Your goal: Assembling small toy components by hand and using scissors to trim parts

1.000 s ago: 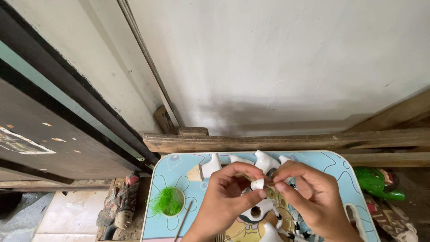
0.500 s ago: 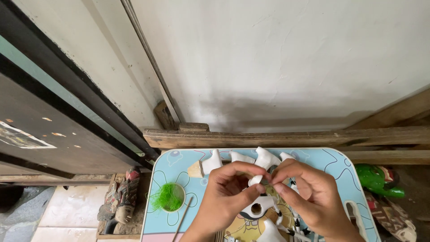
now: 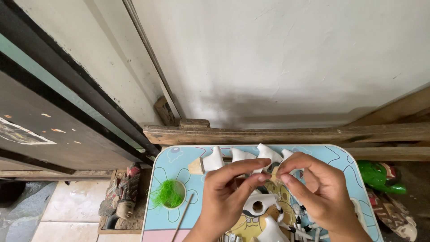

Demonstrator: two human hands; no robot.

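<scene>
My left hand (image 3: pixel 226 195) and my right hand (image 3: pixel 316 190) meet fingertip to fingertip above a small light-blue cartoon-printed table (image 3: pixel 179 159). Between the pinched fingers sits a small pale piece (image 3: pixel 272 174), mostly hidden, so I cannot tell its shape. Just under the hands lies a white carved piece with a round hole (image 3: pixel 260 204). Behind the hands a row of white bird-like figures (image 3: pixel 214 160) stands along the table's far edge.
A small cup of bright green fibre (image 3: pixel 168 195) and a thin wooden stick (image 3: pixel 181 218) lie on the table's left part. A green figure (image 3: pixel 375 175) sits to the right, a painted carved figure (image 3: pixel 123 192) on the floor left. A wooden beam (image 3: pixel 268 133) runs along the wall.
The fingertips of both hands have closed together over the small piece; the white bit that showed at the left fingertips is now hidden. The hands stay over the same spot.
</scene>
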